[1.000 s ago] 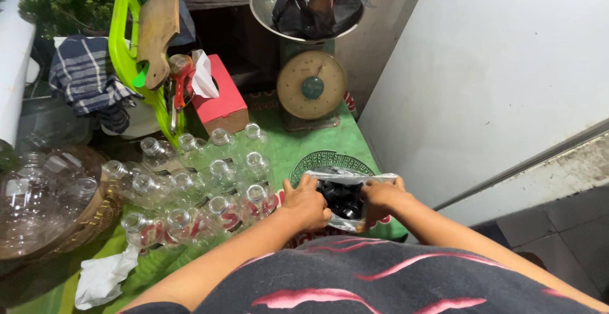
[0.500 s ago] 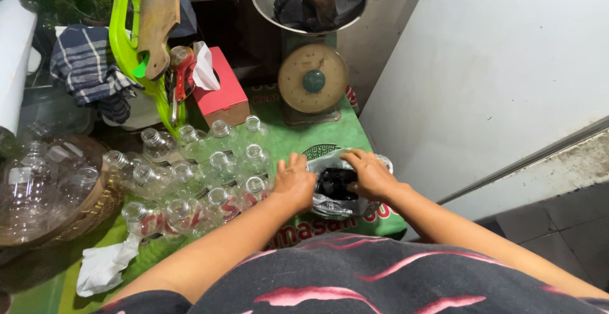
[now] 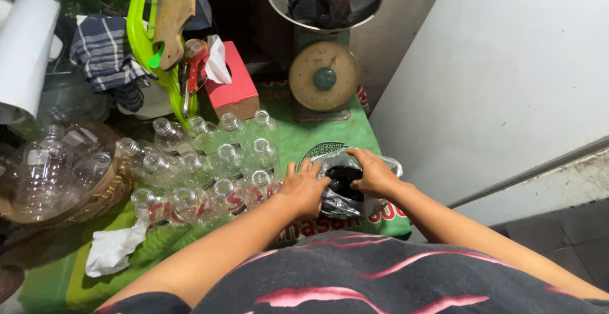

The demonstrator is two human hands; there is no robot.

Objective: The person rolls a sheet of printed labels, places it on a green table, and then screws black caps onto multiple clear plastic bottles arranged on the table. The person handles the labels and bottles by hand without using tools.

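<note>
A clear plastic bag (image 3: 339,203) with dark contents lies on the green table cover (image 3: 304,139) near its front right corner. My left hand (image 3: 304,188) grips the bag's left side, fingers curled on the plastic. My right hand (image 3: 374,173) presses down on the bag's top right edge. Just left of my hands stand several empty clear plastic bottles (image 3: 219,162), uncapped and upright in rows.
A green dial scale (image 3: 323,76) with a metal pan holding dark bags stands at the back. A red tissue box (image 3: 233,79), a green plastic frame (image 3: 143,32), a basket of clear bottles (image 3: 60,168) and a white crumpled tissue (image 3: 114,254) lie to the left. A white wall panel (image 3: 507,66) is on the right.
My hands held the bag's top stretched open a second ago. They have since lowered and closed in on it, the right hand now lying over the top.
</note>
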